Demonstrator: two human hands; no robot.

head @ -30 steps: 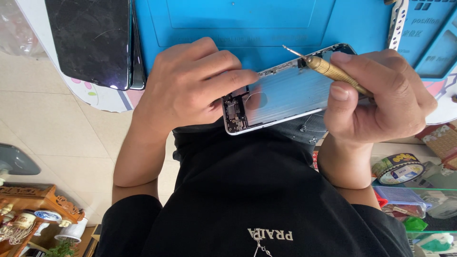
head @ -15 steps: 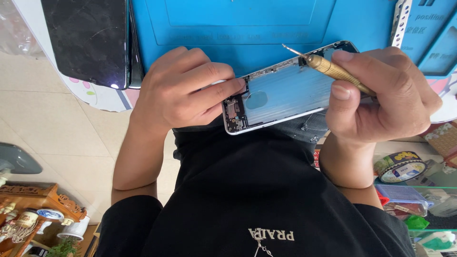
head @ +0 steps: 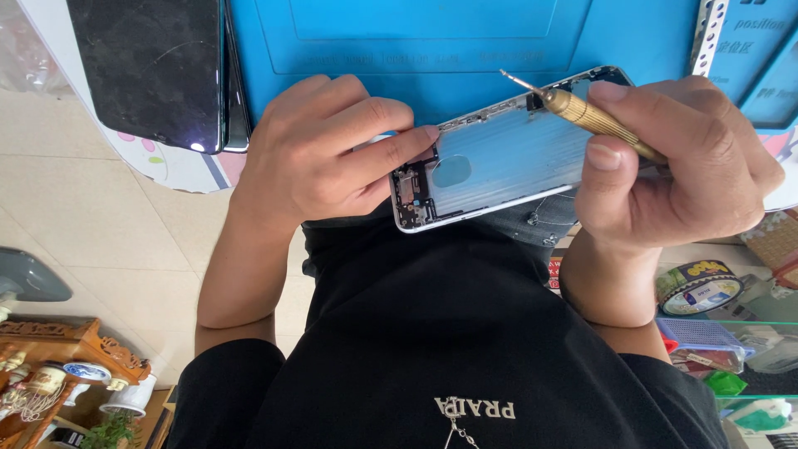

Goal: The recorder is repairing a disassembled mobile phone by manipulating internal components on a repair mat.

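The open phone lies with its inside facing up, at the near edge of the blue mat. It has a silver rim and a shiny plate inside with a round hole.

The left hand holds the phone at its left end. The fingertips press on the small dark parts in that corner, and the thumb sits under the edge.

The right hand is at the right end of the phone. It is closed tight around a gold screwdriver. The thin tip of the screwdriver points up and to the left, just past the top edge of the phone. I cannot tell if the tip touches anything.

To the left of the phone, past the left hand, a dark screen lies flat with its glass up.

To the right of the phone and below the right hand sits a roll of tape.
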